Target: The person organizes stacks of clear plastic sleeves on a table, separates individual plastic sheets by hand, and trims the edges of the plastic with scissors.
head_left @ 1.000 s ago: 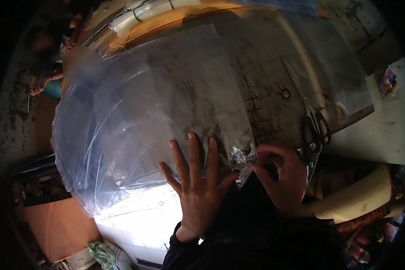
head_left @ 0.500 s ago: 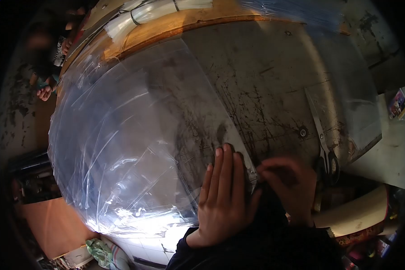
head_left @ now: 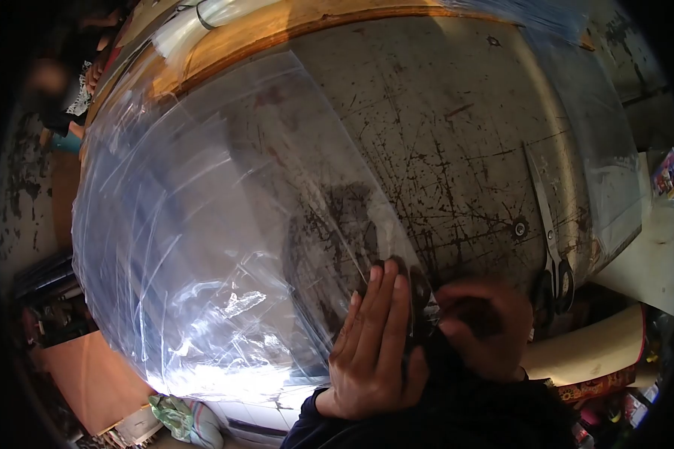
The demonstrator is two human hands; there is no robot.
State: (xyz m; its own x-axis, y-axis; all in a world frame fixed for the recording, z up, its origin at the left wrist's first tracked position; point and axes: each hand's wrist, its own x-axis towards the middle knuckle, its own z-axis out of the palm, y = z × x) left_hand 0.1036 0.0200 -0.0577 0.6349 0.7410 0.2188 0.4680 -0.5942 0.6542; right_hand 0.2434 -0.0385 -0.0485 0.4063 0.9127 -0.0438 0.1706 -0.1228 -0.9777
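A stack of clear plastic sheets (head_left: 202, 194) covers the left part of the worn, scratched table. My left hand (head_left: 374, 348) lies flat on the top sheet near its right edge at the front, fingers stretched out and nothing gripped. Just right of that edge is my right hand (head_left: 494, 325), slightly blurred. Its thumb and curled forefinger stand apart, with nothing visible between them; the other fingers are partly hidden. Farther right, a pair of scissors (head_left: 553, 239) with dark handles rests on the table, apart from both hands.
The scratched tabletop (head_left: 442, 142) has a bolt near the scissors. More clear plastic (head_left: 603, 179) lies along the right edge. A wooden strip (head_left: 277, 34) and a tied plastic roll (head_left: 225, 11) are at the back. Another person's arm (head_left: 67, 123) shows at far left.
My right hand's thumb and forefinger have moved apart from a closer pinch by the sheet's edge. My left hand stays flat on the plastic. The view has shifted slightly.
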